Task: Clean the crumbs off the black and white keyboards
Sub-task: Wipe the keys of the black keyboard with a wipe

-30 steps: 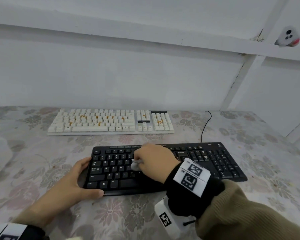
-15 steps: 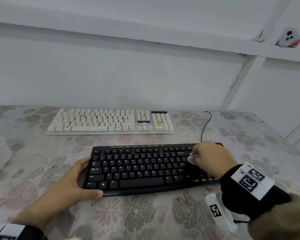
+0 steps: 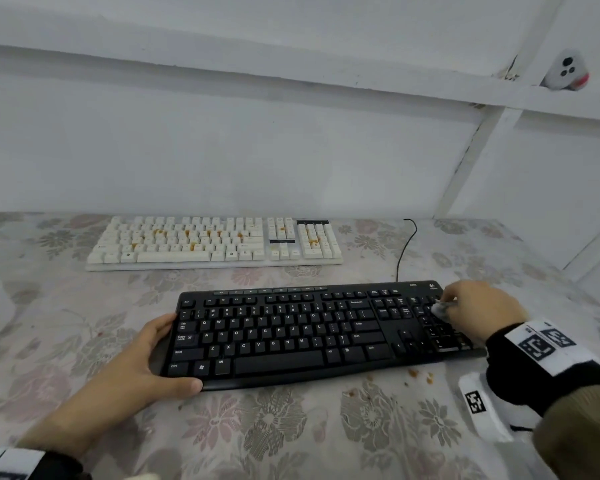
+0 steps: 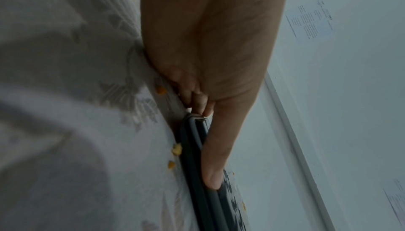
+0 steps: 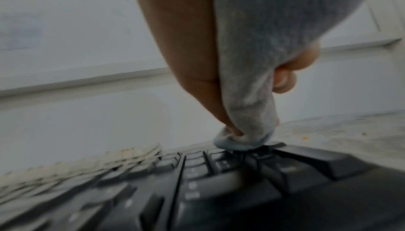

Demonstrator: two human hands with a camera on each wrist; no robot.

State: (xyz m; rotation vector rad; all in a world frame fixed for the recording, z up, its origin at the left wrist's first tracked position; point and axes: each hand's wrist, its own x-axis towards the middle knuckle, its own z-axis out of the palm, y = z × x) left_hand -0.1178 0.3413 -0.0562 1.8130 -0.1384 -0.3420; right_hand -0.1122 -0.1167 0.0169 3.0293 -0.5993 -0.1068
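Right hand (image 3: 478,306) grip pinches grey cloth (image 5: 245,113), black keyboard (image 3: 291,334) numpad directly under it; left hand (image 3: 136,372) clasps keyboard's far end.

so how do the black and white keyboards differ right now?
The black keyboard lies near; the white keyboard lies behind it, by the wall. Black's keys look mostly clear, with crumbs on the cloth beside it; white's keys carry orange crumbs. The left hand holds black and the right hand wipes it with a rag; white is untouched. Both lie flat.
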